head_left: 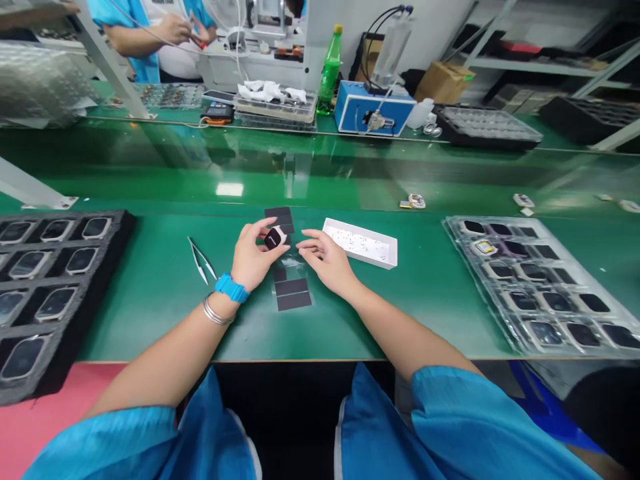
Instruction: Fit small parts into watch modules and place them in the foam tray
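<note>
A small smartwatch body [273, 238] with a dark screen and a pale frame is held between the thumb and fingers of my left hand [250, 259]. To its right is my right hand [327, 263], fingers loosely stretched toward the watch body, with nothing visible in them. Dark rectangular stickers on a clear sheet [293, 296] lie on the table below and between my hands; more dark stickers [283, 215] show just above. A shallow white box [393, 255] scattered with tiny parts stands beside my right hand. White tweezers [199, 259] rest left of my left hand.
At the left is a black foam tray [125, 223] of watch bodies; at the right, a clear plastic tray [507, 330] holds more. Small parts [416, 201] lie farther back. Behind are a green bottle [330, 70], a blue box device [373, 110] and another person [165, 33].
</note>
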